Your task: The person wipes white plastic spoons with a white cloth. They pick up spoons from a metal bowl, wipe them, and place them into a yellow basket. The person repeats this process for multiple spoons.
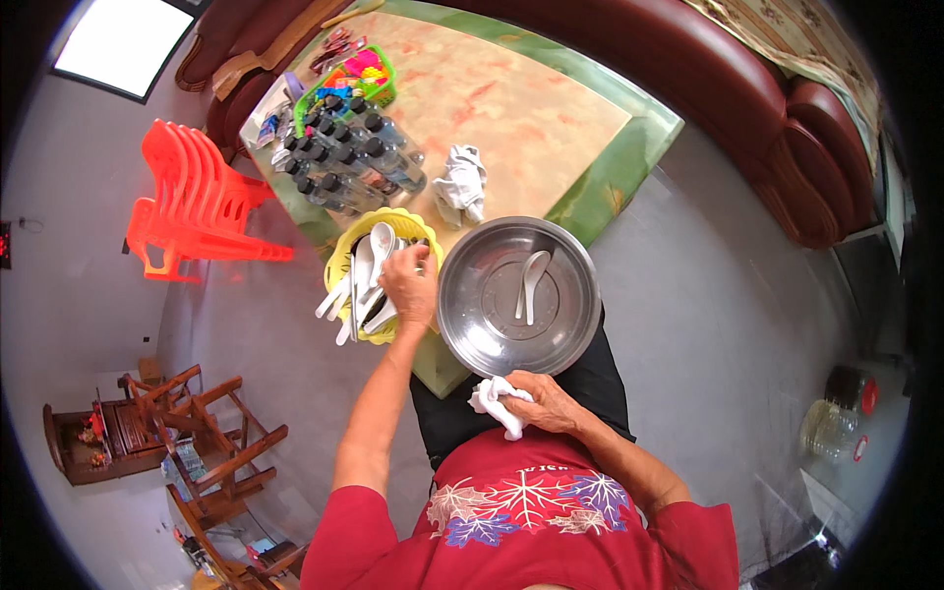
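My left hand [408,285] is over the right side of a yellow basket [346,239], fingers curled in. What they grip, if anything, is hidden. White soup spoons [382,242] and other utensils fill the basket, several handles jutting over its near left rim. In my right hand [548,403] is a bunched white cloth [501,403], held just below the near rim of a round steel basin [462,334]. The basin sits over my legs, against the table corner. Inside it lies a white spoon [533,283]; a second thin shape beside it may be another spoon or a reflection.
On the marble-patterned table [531,108] stand several clear bottles [344,152] with black caps, a green basket [385,90] of colourful items and a crumpled white cloth [460,185]. Stacked orange plastic chairs [197,211] and wooden furniture [216,442] are at left. A dark red sofa [688,69] lines the far side.
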The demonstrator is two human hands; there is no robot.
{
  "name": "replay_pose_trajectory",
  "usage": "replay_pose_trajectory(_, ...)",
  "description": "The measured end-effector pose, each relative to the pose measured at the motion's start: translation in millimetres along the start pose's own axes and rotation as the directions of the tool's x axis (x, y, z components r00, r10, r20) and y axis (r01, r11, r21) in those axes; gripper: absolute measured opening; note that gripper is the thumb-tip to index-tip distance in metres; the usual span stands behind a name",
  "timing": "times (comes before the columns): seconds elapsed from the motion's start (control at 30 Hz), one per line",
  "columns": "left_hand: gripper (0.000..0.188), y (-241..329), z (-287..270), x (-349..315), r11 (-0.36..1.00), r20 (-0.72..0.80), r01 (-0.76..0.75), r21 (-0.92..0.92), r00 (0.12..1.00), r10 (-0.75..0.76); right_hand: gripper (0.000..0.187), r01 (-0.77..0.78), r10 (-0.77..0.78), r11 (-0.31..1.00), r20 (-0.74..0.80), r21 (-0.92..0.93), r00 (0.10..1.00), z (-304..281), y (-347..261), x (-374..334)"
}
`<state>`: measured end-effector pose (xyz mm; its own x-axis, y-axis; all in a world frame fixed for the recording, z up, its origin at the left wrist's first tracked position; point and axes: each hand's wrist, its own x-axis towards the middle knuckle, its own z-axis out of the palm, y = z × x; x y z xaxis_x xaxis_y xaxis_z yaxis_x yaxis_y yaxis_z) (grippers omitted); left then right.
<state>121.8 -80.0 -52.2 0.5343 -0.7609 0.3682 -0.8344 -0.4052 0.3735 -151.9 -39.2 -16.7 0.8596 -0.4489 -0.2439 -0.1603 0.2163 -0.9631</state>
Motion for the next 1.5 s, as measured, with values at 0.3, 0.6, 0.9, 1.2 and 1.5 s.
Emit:
replay_pose_trajectory(0.3, 0.027, 94.0, 49.7, -70.5, 0.952, 0.438, -0.285, 0.114, 0.874, 0.210, 0.024, 0.016, -0.007, 0.994, -0.082, 0.107, 0.997, -20.4, 2.3, -18.9)
replay_pose_trajectory(0.6, 0.017, 86.7, 49.9, -79.0, 0.993, 0.423, -0.110, 0.036, 0.902, 0.085, 0.025, 0.046, -0.031, 0.992, -0.128, 0.114, 0.991, -21.9, 5.2, -23.7)
replay_pose_trajectory(0.9, 0.009, 78.8, 3.5, -55.8, 0.946, 0.140, -0.295, -0.131, 0.939, 0.313, 0.025, 0.023, -0.010, 0.991, -0.099, 0.134, 0.995, -16.1, -2.2, -28.3)
replay_pose_trajectory(1.2, 0.007, 65.4, -12.0, -67.9, 0.968, 0.129, -0.151, -0.200, 0.976, 0.179, 0.025, 0.032, -0.029, 0.997, -0.050, 0.071, 0.998, -7.9, -2.4, -28.8)
replay_pose_trajectory(1.5, 0.008, 93.9, -37.8, -83.7, 0.105, 0.811, 0.831, -0.546, 0.556, -0.181, 0.030, 0.232, -0.399, 0.910, -0.565, -0.345, 0.722, -36.8, -35.5, 4.9)
